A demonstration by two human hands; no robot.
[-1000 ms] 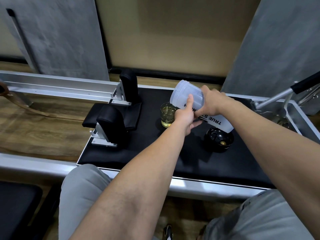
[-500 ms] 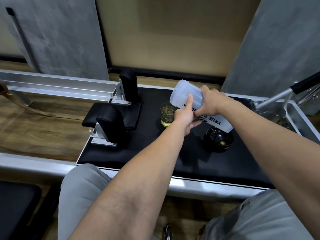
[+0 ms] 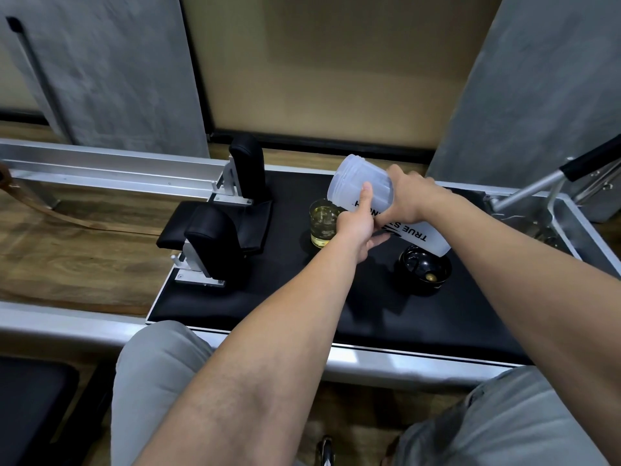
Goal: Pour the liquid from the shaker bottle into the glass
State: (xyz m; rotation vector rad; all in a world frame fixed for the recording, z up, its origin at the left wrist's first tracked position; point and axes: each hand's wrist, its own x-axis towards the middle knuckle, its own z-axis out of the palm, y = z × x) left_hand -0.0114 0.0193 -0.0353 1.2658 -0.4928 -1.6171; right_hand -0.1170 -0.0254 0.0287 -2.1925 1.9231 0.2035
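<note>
A translucent white shaker bottle (image 3: 353, 183) with black lettering is tipped on its side, its open mouth up and to the left, just above a small glass (image 3: 323, 224). The glass stands on the black padded platform (image 3: 289, 297) and holds yellowish liquid. My right hand (image 3: 408, 196) grips the bottle's middle from the far side. My left hand (image 3: 358, 227) holds it from the near side, thumb laid along the wall. The bottle's lower body sticks out to the right, over a black lid.
The black lid (image 3: 423, 269) lies upside down on the platform, right of the glass, with a small yellowish drop inside. Two black padded rests (image 3: 215, 243) on metal brackets stand at the left. A metal handle bar (image 3: 544, 183) rises at the far right. My knees sit below the platform's front rail.
</note>
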